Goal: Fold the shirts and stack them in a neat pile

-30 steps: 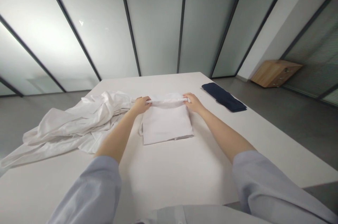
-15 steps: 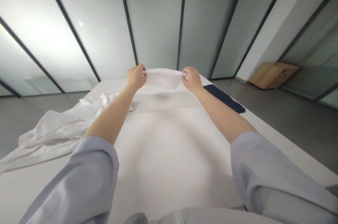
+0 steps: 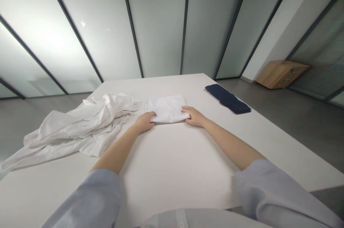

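A folded white cloth (image 3: pixel 168 108) lies on the white table in front of me, forming a neat rectangle. My left hand (image 3: pixel 145 122) pinches its near left corner, with fingertips on top and the thumb at the near edge. At the right end, my right hand (image 3: pixel 195 116) grips the near corner, its fingers over the upper layer and its thumb lower down. To the left of the folded cloth is a loose, crumpled pile of white fabric (image 3: pixel 88 122). On the right side lies a folded dark navy cloth (image 3: pixel 228 99), touched by neither hand.
The white table (image 3: pixel 172 163) stretches away from me, its right edge running diagonally beside the navy cloth. Behind it stand frosted glass panels (image 3: pixel 157 23) with dark frames. A wooden cabinet (image 3: pixel 281 74) stands on the grey floor at the far right.
Both hands have come down and nearer to me with the white cloth. Held up in the air before, it now rests on the table as a flat rectangle.
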